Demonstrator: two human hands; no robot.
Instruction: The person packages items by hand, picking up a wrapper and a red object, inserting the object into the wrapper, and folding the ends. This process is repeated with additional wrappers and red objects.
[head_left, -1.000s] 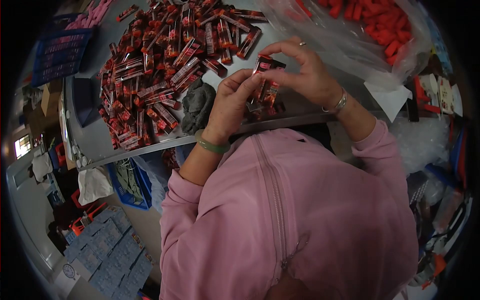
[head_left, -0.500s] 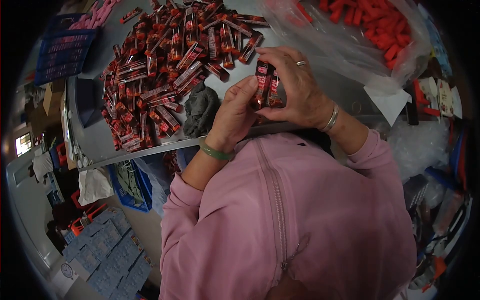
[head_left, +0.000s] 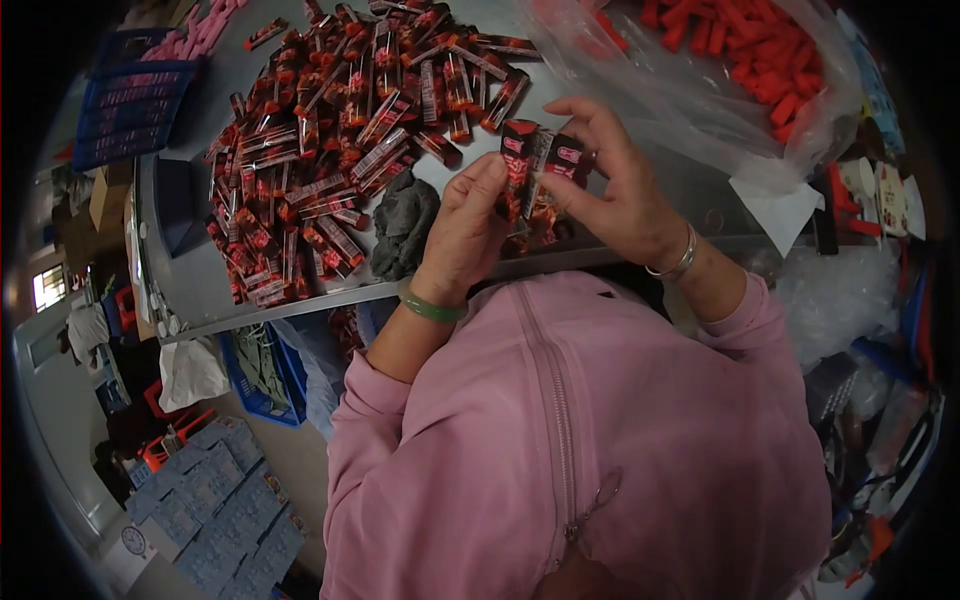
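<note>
Near the table's front edge, my left hand pinches a slim black-and-red printed packet between thumb and fingers. Beside it, my right hand has its thumb against a second similar packet, with the index finger raised and the other fingers partly hidden behind. The two packets stand side by side, tilted apart at the top. Left of my hands lies a crumpled dark grey cloth. Beyond it spreads a large heap of similar shiny red-and-black packets.
A clear plastic bag of red pieces lies at the back right. Pink pieces and a blue basket are at the far left. White paper hangs over the metal table's edge. Blue-grey boxes stand on the floor.
The two packets, close together before, now spread apart at the top. My right hand has shifted slightly right, its index finger lifting off the packets. My left hand keeps its hold.
</note>
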